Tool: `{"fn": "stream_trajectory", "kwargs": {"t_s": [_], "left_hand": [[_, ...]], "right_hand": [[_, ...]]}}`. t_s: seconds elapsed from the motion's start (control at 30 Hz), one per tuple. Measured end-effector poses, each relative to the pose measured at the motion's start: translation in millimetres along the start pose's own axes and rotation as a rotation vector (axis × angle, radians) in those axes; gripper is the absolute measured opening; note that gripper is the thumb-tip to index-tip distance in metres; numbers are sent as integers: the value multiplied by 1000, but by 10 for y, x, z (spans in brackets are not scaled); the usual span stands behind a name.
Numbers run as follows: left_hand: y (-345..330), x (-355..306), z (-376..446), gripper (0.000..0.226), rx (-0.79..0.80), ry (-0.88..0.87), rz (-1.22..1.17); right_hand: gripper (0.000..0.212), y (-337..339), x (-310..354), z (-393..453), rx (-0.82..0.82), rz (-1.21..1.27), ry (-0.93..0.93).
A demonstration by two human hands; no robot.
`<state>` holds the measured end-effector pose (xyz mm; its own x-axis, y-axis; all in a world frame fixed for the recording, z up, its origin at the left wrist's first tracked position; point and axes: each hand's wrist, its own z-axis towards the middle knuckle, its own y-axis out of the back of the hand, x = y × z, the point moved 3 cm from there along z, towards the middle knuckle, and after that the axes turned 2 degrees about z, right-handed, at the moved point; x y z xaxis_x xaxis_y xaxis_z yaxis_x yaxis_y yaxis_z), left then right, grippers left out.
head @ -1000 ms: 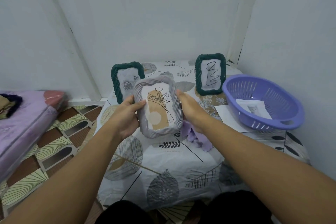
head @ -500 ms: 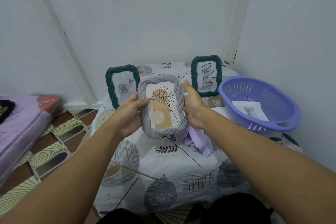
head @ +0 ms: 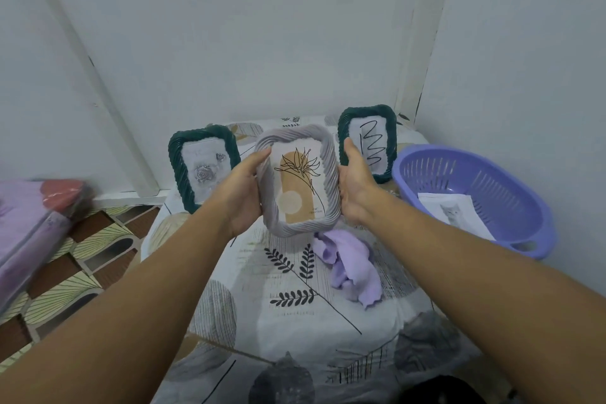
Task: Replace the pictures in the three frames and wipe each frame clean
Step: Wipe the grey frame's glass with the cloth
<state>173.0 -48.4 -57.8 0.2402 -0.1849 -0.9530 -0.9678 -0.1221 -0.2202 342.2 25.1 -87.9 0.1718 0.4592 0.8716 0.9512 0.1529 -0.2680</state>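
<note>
Grey ribbed frame (head: pixel 297 181) is up off the table, left hand (head: pixel 241 192) curled round its left side and right hand (head: pixel 355 185) gripping the right side, so it sits squarely between them. It shows a line-drawn plant print; can't tell if that's the old or new one. Two green frames, one (head: pixel 201 167) near the table's back left edge, one (head: pixel 368 140) toward the back right corner. Lilac cloth (head: pixel 347 267) lies mid-table, so wiping looks still ahead. Purple basket (head: pixel 472 200) on the right edge holds a cat picture (head: pixel 454 213).
</note>
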Motion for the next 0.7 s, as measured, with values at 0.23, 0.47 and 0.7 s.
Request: {"fn": "stream_trajectory", "kwargs": {"t_s": [0.23,0.47,0.7], "left_hand": [[5,-63,601,75,-98,40,-2],[65,-80,1081,67,-163,54,-22],[88,-18,1358,62,-169,50,-48]], "right_hand": [[115,40,146,700,-60,12,-43],[113,-59,210,1215,-57,42,-34],[100,-86,164,1447,-10,89,-39]]}}
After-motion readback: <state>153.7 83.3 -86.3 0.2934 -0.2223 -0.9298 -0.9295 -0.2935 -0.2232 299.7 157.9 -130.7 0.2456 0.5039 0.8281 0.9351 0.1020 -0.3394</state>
